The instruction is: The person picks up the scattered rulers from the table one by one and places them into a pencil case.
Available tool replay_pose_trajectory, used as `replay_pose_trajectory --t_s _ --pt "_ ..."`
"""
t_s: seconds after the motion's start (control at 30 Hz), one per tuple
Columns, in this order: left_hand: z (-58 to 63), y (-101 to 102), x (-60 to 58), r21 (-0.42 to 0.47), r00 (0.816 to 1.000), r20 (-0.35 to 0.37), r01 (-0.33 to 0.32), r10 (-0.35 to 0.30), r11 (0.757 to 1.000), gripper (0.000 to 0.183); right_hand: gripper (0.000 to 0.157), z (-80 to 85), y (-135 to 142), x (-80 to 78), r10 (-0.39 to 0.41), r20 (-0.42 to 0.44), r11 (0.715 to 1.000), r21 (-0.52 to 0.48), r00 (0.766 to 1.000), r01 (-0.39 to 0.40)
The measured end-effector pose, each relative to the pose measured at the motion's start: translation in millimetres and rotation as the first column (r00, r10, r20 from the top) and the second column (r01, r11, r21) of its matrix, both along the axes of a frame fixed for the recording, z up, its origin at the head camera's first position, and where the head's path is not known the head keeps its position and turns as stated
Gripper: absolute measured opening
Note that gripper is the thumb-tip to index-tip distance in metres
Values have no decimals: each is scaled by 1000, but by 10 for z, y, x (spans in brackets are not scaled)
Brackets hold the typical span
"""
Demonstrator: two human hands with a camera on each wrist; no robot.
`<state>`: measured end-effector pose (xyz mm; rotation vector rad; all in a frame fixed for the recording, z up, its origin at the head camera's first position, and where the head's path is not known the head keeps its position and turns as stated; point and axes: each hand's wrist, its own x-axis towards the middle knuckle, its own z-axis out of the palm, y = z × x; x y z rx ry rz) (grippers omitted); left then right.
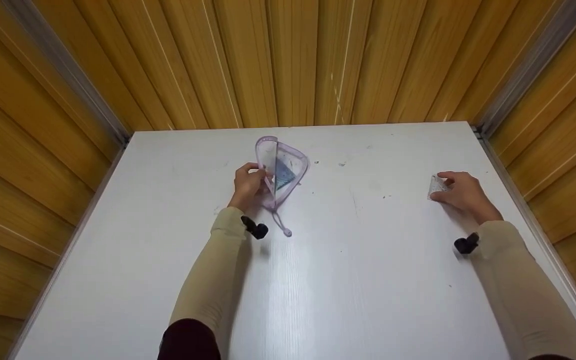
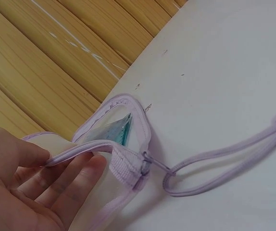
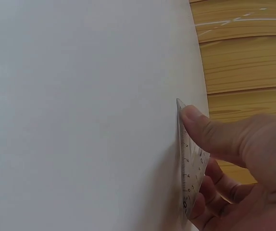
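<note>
My left hand [image 1: 249,185] holds up the near edge of a see-through zip pouch [image 1: 297,151] with lilac trim, thumb on one side and fingers on the other. The pouch's mouth gapes, and a blue-green triangular piece [image 1: 284,174] lies inside it; the left wrist view shows its teal edge [image 2: 126,131]. From the pouch's near end trails a lilac cord loop [image 2: 215,153]. Far to the right, my right hand [image 1: 464,194] pinches a clear set square [image 3: 186,163] with printed scale marks and numbers. Fingers hide part of it.
Both hands are over a white table [image 1: 328,280], the right one near its right edge. Yellow wood-look panels [image 1: 293,65] wall in the back and sides. Grey metal posts [image 1: 528,60] stand at the corners.
</note>
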<state>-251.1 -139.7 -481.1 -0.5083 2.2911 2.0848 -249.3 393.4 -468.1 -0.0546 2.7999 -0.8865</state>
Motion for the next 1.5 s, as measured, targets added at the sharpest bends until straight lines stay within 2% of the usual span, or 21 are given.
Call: replay_pose_trajectory --t_s 0.33,0.67,1.03,1.37,1.5 --pt "2 -11 -12 -13 1000 9 5 -5 1000 27 54 109 -5 -6 -48 -4 998 -32 999 48" --pt "-7 -10 0 45 999 -45 7 -5 999 29 43 133 53 -1 -28 -81 999 -45 996 24" --pt "0 -7 -7 21 999 -39 0 1 1000 29 41 126 59 12 -56 -96 997 -67 994 49" --pt "-16 -17 -7 -3 1000 -21 6 -6 1000 28 44 206 8 -14 -93 -123 982 -174 988 71" --pt "-26 -15 -3 16 1000 -10 4 -4 1000 29 44 223 -13 -31 -96 -136 976 -207 986 66"
